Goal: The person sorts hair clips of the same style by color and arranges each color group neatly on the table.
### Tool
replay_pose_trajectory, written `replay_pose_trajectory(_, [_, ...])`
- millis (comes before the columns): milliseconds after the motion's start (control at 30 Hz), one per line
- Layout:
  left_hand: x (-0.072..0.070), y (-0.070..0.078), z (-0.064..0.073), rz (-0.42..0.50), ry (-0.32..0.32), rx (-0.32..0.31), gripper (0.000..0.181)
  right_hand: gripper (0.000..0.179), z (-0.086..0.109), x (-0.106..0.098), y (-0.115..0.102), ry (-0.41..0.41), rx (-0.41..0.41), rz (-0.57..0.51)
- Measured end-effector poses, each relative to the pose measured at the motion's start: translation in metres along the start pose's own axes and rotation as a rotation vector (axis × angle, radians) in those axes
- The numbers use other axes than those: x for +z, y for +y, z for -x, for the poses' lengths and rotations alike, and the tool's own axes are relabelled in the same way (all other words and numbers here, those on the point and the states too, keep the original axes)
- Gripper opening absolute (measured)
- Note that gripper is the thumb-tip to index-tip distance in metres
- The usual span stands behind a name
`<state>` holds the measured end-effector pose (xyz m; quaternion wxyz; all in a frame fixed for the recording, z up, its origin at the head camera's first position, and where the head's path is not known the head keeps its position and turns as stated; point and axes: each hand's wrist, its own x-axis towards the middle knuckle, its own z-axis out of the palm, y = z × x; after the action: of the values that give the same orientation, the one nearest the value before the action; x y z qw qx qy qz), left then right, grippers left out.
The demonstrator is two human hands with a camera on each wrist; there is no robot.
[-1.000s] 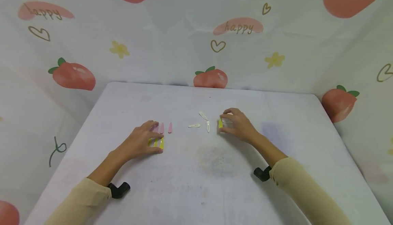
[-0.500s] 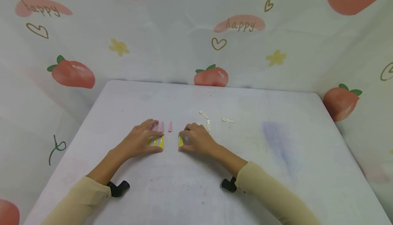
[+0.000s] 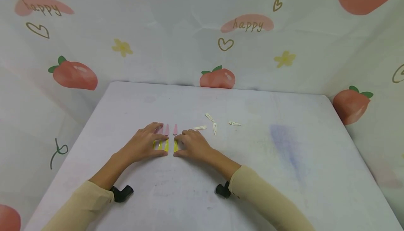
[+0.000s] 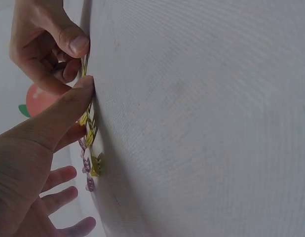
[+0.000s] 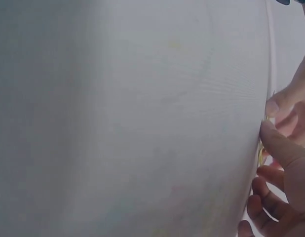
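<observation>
My left hand (image 3: 143, 142) rests on the table, thumb and index finger at the two ends of a yellow hair clip (image 3: 166, 145). More yellow clips lie under its palm side, and in the left wrist view yellow clips (image 4: 90, 133) show below the thumb. Just to the right, my right hand (image 3: 196, 145) pinches another yellow hair clip (image 3: 175, 146) upright along the table, a narrow gap from the first. Above them is a row of pink hair clips (image 3: 167, 129); the left fingers partly cover its left end, and the rightmost pink clip (image 3: 175, 129) lies uncovered.
Several white hair clips are scattered right of the pink row: one white clip (image 3: 200, 127) beside the right hand's knuckles, another white clip (image 3: 235, 123) farther right. The white table (image 3: 252, 196) ends at a patterned cloth backdrop (image 3: 176, 41).
My right hand has brought its yellow clip leftward from beside the far-right white clip to near the left hand's clips. The left hand has stayed in place.
</observation>
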<state>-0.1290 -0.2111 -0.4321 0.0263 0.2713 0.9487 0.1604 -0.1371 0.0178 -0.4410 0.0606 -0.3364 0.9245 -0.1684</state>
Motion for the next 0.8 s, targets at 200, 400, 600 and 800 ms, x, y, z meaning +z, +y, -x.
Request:
replay_pose_trajectory(200, [-0.003,0.002,0.0,0.006,-0.005,0.003,0.054,0.052,-0.004,-0.003,-0.001,-0.023,0.05,-0.104])
replay_pose_trajectory(400, [-0.004,0.005,-0.002,0.012,-0.005,0.007,0.052,0.066,-0.003,-0.006,0.002,-0.037,0.071,-0.134])
replay_pose_trajectory(600, [-0.003,0.007,-0.004,0.006,-0.026,-0.004,0.053,0.061,0.012,-0.021,0.015,-0.032,0.082,-0.148])
replay_pose_trajectory(800, [-0.003,0.005,-0.001,0.003,-0.024,-0.015,0.053,0.049,0.044,-0.039,0.054,0.021,0.191,-0.153])
